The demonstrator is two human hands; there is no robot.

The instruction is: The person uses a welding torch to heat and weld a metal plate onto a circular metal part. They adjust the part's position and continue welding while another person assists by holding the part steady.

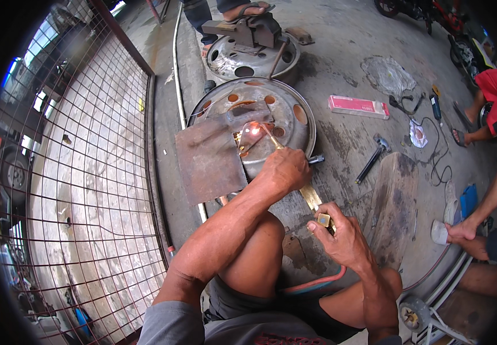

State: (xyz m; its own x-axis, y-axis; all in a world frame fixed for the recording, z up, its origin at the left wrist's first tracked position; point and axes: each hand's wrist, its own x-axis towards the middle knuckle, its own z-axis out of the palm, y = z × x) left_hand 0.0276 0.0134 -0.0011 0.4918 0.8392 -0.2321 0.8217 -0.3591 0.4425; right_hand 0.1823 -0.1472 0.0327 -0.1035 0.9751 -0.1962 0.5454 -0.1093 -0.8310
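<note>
A brass gas torch [310, 196] runs between both of my hands. My left hand [287, 171] wraps round it near the front. Farther back, my right hand [340, 234] closes about the valve end, thumb against the fittings. A bright flame at the tip meets a small metal piece [253, 142], which glows orange. That piece lies at the edge of a flat rusty steel plate [209, 161]. Both rest on an upturned wheel rim [307, 129] with round holes. Red and green hoses [317, 282] pass across my lap.
Beyond stands a second rim [219, 63] bearing a vise [254, 31], with another person's sandalled foot [248, 10] on it. On the right lie a hammer [373, 160], a pink box [359, 107] and a wooden board [395, 201]. People sit there too. Wire mesh fencing [96, 149] borders the left.
</note>
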